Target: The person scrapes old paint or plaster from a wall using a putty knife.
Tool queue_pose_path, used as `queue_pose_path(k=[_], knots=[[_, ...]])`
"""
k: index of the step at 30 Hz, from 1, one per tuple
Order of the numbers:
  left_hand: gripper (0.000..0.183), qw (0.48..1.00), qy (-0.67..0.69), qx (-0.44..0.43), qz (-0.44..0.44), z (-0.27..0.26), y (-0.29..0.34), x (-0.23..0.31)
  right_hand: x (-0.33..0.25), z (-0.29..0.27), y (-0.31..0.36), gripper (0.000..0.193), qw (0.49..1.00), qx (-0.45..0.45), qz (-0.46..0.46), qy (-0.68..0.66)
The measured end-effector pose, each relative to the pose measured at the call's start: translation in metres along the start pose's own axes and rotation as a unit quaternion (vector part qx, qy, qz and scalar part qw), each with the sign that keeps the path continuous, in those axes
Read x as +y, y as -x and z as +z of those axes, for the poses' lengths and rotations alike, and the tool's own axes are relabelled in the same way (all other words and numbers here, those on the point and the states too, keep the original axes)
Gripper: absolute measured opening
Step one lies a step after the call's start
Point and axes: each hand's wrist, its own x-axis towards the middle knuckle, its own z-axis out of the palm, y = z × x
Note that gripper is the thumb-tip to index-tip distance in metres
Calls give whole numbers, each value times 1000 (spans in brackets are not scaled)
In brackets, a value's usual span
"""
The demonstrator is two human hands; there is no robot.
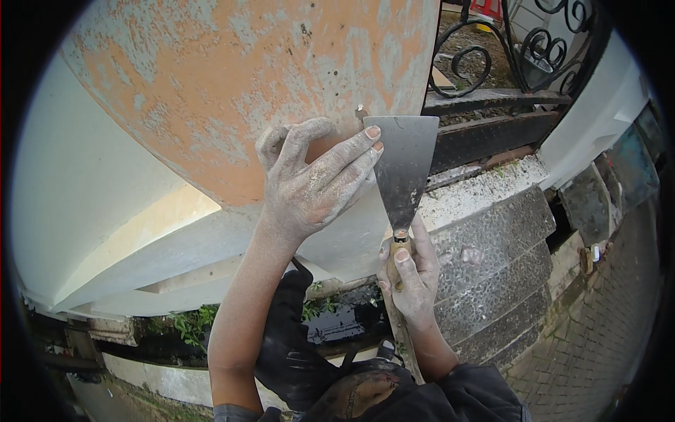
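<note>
Right of the frame's centre, the scraper (pixel 408 158) was grasped by its handle (pixel 393 264) in the right hand (pixel 415 281); its blade was touched by the left hand (pixel 313 186), any pinch being hidden. It was judged light, stiff, best held by the handle.

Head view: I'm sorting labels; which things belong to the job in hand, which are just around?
In the job:
Flat grey metal scraper, wooden handle
Dusty right hand, on the handle
Dusty left hand, touching the blade
Probably the patchy orange wall

Just surroundings:
Black scrolled metal gate
Leafy green plants
</note>
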Motion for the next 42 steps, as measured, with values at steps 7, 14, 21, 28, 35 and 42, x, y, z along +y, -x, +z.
queue_pose_path(k=[7,14,21,28,35,42], knots=[[28,999,-7,35,-12,3,-7,-4,-1,3,-6,54,1000,0,12,-23],[27,999,-24,39,-7,-2,-12,-1,-5,8,-5,54,999,3,11,-31],[29,999,-31,31,6,-3,-13,-5,-7,9,-11,54,1000,-9,2,-19],[30,1000,-18,20,2,0,-4,-3,-1,6,-4,54,1000,9,-3,3],[29,999,-22,31,-4,5,4,1,1,-2,-7,54,1000,-2,-6,16],[29,999,-16,43,-25,-1,-10,1,-8,-4,-9,53,999,-15,-13,40]])
